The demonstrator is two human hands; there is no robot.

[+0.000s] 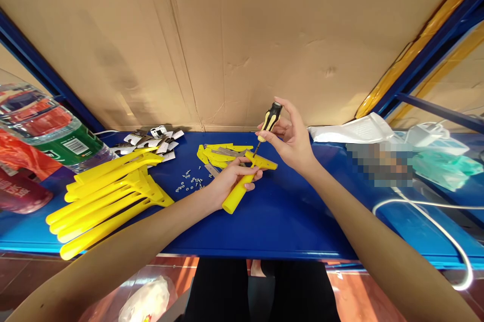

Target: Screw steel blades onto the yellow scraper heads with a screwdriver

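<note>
My left hand (230,181) is closed around a yellow scraper (238,194) with a thick round handle, its wide head pointing away from me. In my right hand (293,140) is a black and cream screwdriver (269,121), tilted, with its shaft reaching down to the scraper's head. The exact contact of the tip is too small to make out. Just beyond my left hand lie flat yellow head pieces (215,154) and some grey metal blades (229,151). Small loose screws and nuts (189,183) are scattered left of that hand.
Several yellow scraper handles (109,201) are piled at the left on the blue table (287,221). Behind them lie printed cards (166,145), with a large water bottle (64,135) and red can (22,193) farther left. A white bag (351,130) and white cable (434,221) occupy the right.
</note>
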